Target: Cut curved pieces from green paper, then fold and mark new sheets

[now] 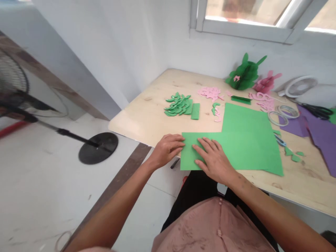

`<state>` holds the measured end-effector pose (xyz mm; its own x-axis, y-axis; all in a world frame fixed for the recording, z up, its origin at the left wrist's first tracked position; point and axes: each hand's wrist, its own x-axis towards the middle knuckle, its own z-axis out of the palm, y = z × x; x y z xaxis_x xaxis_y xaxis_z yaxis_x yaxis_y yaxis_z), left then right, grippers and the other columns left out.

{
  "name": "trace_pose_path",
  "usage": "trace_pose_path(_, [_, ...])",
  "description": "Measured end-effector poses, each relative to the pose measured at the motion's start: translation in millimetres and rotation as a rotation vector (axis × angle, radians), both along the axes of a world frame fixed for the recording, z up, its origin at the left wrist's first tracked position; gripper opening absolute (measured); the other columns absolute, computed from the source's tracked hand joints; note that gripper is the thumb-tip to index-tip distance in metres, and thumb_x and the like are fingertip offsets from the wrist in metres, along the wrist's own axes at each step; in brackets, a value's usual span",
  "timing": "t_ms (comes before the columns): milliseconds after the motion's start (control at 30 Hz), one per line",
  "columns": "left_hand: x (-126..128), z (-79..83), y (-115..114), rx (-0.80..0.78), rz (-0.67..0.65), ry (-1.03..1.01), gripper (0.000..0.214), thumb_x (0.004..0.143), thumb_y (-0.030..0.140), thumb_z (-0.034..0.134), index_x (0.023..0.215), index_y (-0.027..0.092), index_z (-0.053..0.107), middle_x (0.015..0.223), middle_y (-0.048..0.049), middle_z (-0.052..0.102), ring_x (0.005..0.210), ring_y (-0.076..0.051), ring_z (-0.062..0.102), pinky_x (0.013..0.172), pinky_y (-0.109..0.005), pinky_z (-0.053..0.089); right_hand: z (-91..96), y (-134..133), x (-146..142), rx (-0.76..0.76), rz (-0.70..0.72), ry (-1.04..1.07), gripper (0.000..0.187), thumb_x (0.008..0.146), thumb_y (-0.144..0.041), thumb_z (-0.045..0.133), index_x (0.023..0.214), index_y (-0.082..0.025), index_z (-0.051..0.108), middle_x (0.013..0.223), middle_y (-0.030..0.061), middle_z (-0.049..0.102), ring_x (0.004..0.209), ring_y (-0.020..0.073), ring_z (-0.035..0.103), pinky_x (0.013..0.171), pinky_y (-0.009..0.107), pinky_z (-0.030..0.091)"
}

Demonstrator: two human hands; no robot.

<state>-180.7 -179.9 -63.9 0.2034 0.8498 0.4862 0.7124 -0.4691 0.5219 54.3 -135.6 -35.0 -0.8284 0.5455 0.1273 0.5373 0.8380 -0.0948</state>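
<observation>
A long green paper sheet [246, 150] lies across the front edge of the table. My left hand [170, 147] is at its left end, fingers close together and bent over the edge, closed on the paper; what lies under the fingertips is hidden. On top of the same sheet rests my right hand [215, 157], palm down with its fingers spread. Another green paper sheet [244, 117] reaches out behind and partly beneath the long one.
On the wooden table [147, 108] are green cut-outs [177, 105], pink cut-outs [210, 93], tape rolls [278, 119], purple paper [321, 136], black-handled scissors [316, 110] and a green paper figure [243, 73]. A standing fan's base [98, 148] is on the floor at left.
</observation>
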Motion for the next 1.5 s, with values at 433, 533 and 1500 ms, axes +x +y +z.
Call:
trace_pose_path(433, [-9.7,-10.6,6.5,0.089,-0.032,0.085,0.018,0.088,0.032,0.053,0.098,0.025,0.067,0.11,-0.004,0.069,0.108,-0.022,0.062,0.093,-0.041,0.049,5.8,-4.7,-1.8,-0.101,-0.043,0.016,0.05,0.093,-0.043,0.043,0.136,-0.019,0.044,0.146,0.0139,0.038,0.135,0.031,0.027,0.109,0.053,0.02])
trace_pose_path(533, [-10.3,-10.4,6.6,0.083,-0.026,0.088,0.02,0.087,0.035,0.053,0.098,0.026,0.067,0.11,-0.0037,0.069,0.107,-0.023,0.062,0.092,-0.041,0.05,6.8,-4.3,-1.4,-0.107,-0.038,0.023,0.049,0.092,-0.043,0.044,0.136,-0.02,0.044,0.147,0.0141,0.037,0.135,0.0305,0.027,0.108,0.053,0.021])
trace_pose_path(1500, [-11.0,-10.5,5.9,0.083,-0.032,0.092,0.018,0.086,0.031,0.056,0.1,0.027,0.066,0.112,-0.004,0.068,0.108,-0.023,0.062,0.092,-0.042,0.05,8.1,-19.0,5.6,-0.037,0.024,0.102,0.051,0.088,-0.045,0.051,0.132,-0.02,0.047,0.143,0.013,0.043,0.134,0.0289,0.031,0.11,0.052,0.02])
